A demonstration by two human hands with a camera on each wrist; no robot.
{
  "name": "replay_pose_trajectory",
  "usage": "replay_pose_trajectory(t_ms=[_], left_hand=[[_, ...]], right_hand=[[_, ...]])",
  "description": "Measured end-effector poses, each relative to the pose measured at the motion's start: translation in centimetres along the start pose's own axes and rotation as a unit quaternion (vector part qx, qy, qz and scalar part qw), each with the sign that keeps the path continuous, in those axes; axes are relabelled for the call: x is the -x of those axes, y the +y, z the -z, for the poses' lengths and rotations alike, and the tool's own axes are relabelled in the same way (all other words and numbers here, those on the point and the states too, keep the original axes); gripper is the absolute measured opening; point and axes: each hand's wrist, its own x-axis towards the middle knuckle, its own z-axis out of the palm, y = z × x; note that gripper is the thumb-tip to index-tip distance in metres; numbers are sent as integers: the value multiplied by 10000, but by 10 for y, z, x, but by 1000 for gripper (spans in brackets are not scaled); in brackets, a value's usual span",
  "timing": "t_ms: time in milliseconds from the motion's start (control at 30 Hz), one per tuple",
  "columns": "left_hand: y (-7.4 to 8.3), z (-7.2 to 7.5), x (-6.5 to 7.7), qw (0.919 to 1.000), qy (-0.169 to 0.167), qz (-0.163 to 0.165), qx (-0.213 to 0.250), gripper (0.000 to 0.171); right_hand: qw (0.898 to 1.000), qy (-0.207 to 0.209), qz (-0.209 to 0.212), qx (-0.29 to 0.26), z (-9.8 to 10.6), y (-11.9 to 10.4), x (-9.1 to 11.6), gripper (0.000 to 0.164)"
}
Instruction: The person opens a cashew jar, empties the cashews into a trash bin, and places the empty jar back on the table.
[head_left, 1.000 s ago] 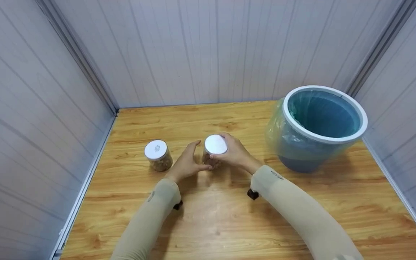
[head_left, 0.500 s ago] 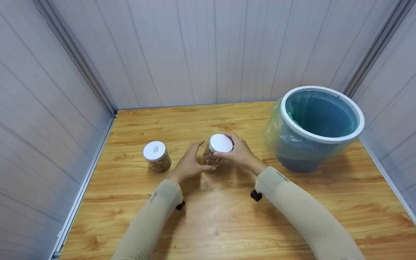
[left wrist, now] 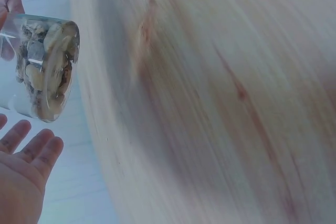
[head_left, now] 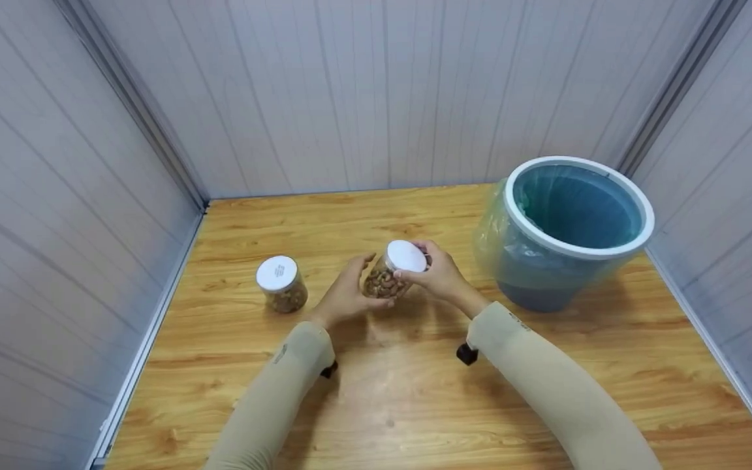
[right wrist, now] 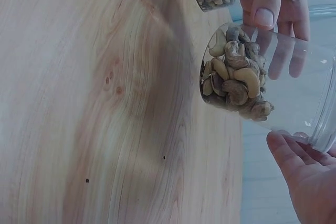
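A clear plastic jar of cashews [head_left: 386, 282] with a white lid [head_left: 407, 256] is tilted, its lid leaning to the right. My right hand [head_left: 442, 274] grips it near the lid, thumb in front and fingers behind. Around the lower part, my left hand [head_left: 344, 294] is spread, thumb in front. In the left wrist view its fingers [left wrist: 44, 148] are extended, with a gap to the jar. The right wrist view shows the cashews [right wrist: 239, 74] gathered toward the base, and the left thumb [right wrist: 266, 14] close to the jar wall.
A second white-lidded jar [head_left: 282, 287] of nuts stands upright on the wooden table [head_left: 376, 405], left of my hands. At the right is a blue bin [head_left: 539, 297] with a white rim and clear liner. Pale panel walls [head_left: 350, 98] border the table.
My right hand has tipped the jar from nearly upright, its lid moving right. More cashews show through the side. My left hand has shifted slightly right and stays around the jar's lower part.
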Motion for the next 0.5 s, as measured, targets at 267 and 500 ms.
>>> replay_pose_trajectory(t_ms=[267,500], left_hand=[[2,-3,-2,9999,-56,59,61,109],[3,-6,-5,9998,-111,-3,183,106]], right_hand=[[9998,21,-72,-177,3,1,1,82],[9998,15,-44,-187,6,3,1,78]])
